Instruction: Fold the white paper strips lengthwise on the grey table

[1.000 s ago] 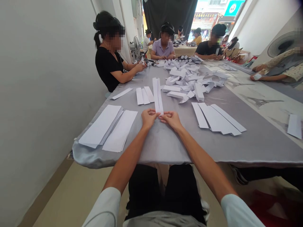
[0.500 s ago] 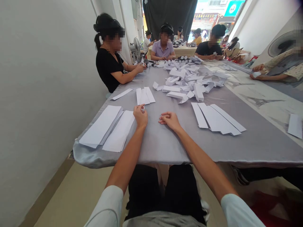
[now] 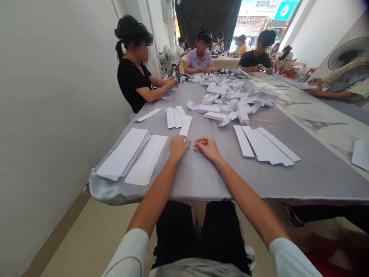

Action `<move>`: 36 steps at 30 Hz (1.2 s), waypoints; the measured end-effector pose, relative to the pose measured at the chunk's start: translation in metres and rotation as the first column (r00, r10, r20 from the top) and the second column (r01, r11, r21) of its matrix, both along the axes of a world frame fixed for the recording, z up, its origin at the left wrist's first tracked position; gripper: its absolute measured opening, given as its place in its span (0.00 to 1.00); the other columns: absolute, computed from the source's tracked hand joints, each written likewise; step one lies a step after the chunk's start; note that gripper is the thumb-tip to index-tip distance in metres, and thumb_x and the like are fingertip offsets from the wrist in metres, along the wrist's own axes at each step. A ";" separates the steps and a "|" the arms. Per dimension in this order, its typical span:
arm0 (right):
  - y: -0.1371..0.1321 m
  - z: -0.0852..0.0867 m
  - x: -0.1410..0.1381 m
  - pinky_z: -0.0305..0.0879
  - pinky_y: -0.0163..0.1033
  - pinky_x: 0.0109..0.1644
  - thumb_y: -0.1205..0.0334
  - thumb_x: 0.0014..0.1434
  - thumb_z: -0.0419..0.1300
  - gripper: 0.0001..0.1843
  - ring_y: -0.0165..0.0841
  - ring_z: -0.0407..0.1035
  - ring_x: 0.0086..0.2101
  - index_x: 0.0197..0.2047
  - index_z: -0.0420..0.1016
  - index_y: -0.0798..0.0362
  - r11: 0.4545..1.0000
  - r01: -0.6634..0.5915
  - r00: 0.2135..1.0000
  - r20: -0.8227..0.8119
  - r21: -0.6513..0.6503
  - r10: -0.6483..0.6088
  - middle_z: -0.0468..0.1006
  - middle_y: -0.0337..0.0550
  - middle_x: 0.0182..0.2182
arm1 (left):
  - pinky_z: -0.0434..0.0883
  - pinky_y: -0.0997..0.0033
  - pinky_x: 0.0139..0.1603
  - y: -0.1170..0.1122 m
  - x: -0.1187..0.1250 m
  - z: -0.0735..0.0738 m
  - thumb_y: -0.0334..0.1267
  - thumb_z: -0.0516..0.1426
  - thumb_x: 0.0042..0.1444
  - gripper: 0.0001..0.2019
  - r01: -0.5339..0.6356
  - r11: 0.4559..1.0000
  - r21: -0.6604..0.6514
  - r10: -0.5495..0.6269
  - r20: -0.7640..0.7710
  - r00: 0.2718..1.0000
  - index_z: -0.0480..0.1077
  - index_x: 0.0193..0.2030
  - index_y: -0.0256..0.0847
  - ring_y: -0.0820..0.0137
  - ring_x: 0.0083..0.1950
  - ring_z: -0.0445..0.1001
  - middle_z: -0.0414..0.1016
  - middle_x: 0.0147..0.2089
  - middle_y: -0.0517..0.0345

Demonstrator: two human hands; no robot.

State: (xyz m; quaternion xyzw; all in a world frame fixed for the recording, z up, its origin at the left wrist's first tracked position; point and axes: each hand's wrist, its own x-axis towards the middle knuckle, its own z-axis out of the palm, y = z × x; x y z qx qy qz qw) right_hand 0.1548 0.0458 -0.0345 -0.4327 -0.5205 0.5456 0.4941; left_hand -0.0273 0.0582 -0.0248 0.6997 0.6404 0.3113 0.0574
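Left hand point(image 3: 178, 146) is over the surface point(image 3: 201, 179), in from its near edge; a white paper strip point(image 3: 186, 126) runs out past its fingers. Strip's long axis points from that hand toward the far edge, leaning slightly right; its near end is hidden by the hand, so I cannot tell whether the left grip is closed on it or only touching. Right hand point(image 3: 206, 147) lies just beside, fingers loosely bent, part open, nothing seen in them; left is clearly the nearer to the strip. Three narrow strips point(image 3: 175, 117) lie just beyond, toward the left edge. Paper stacks point(image 3: 123, 152) occupy the near left corner; fanned sheets point(image 3: 266, 146) sit right of the right hand; a folded-paper heap point(image 3: 221, 96) spreads toward the far edge.
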 end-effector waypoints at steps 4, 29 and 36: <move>-0.002 0.002 0.000 0.82 0.33 0.34 0.69 0.60 0.69 0.07 0.34 0.83 0.30 0.40 0.75 0.54 1.000 -0.002 1.000 0.013 0.000 0.002 0.85 0.45 0.32 | 0.68 0.49 0.62 -0.002 0.006 -0.001 0.39 0.59 0.63 0.14 -0.027 0.999 -0.019 0.028 0.059 0.998 0.82 0.52 0.41 0.47 0.54 0.79 0.83 0.49 0.38; -0.010 0.007 -0.002 0.81 0.34 0.34 0.71 0.58 0.65 0.07 0.33 0.82 0.30 0.40 0.77 0.54 0.994 -0.023 0.991 0.131 0.105 0.010 0.84 0.43 0.31 | 0.68 0.38 0.63 -0.088 -0.079 0.039 0.38 0.59 0.61 0.27 -0.395 0.908 -0.136 0.348 -0.276 0.896 0.68 0.67 0.36 0.37 0.66 0.70 0.73 0.62 0.29; -0.013 0.010 -0.002 0.80 0.34 0.34 0.73 0.58 0.63 0.08 0.32 0.82 0.30 0.41 0.77 0.54 0.995 -0.016 0.991 0.134 0.096 0.003 0.84 0.43 0.31 | 0.68 0.44 0.68 -0.097 -0.086 0.042 0.32 0.58 0.60 0.36 -0.354 0.931 -0.089 0.333 -0.189 0.924 0.55 0.76 0.38 0.44 0.73 0.66 0.60 0.75 0.32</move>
